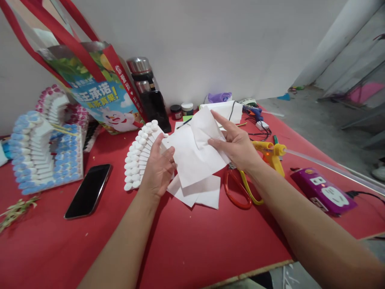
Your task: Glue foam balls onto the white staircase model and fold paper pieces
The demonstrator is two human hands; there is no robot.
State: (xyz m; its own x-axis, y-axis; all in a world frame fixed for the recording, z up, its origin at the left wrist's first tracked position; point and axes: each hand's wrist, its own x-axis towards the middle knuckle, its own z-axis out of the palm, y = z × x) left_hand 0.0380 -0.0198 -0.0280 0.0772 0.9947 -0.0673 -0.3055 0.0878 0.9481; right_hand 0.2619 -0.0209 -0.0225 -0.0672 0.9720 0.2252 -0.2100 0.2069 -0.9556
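Note:
My right hand (236, 142) pinches a sheet of white paper (201, 156) between thumb and fingers, with the forefinger stretched along its upper edge. The sheet is creased and held above the table. My left hand (161, 170) is at the paper's left side, thumb and loosely bent fingers apart; the paper's left edge comes close to them. Partly hidden behind that hand stands a fan-shaped stack of white strips with rounded white tips (136, 160). Below the raised sheet, more white paper pieces (207, 192) lie overlapping. Red-and-yellow-handled scissors (239, 194) rest beside them, partly covered.
On the red table (186, 249) are a phone (88, 190), a blue-and-white fan-shaped piece (67, 156), a printed bag (102, 94) and a steel flask (140, 66). To the right sit a yellow glue gun (272, 154) and a purple power strip (325, 192) with its cord.

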